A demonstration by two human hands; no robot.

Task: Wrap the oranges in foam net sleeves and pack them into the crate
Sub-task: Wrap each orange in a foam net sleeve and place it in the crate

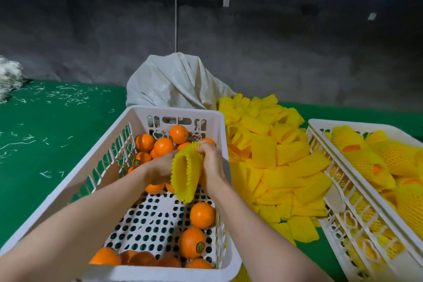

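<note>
The foam net sleeve [185,176] is held stretched above the near crate [176,112]; grips of left hand [160,168] and right hand [211,162] are clamped on its rim. Loose oranges [202,215] lie beneath. Spare sleeves [274,162] are heaped beside the right crate [325,126]; a sack [174,80] stands behind.

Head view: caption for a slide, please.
Left hand and right hand hold a sleeve open above the crate of bare oranges.

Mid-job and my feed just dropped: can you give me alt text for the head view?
Both hands, left hand and right hand, hold a yellow foam net sleeve stretched open over a white crate of bare oranges. To its right lie a pile of flat sleeves and a second crate holding wrapped oranges, all on a green table.
</note>
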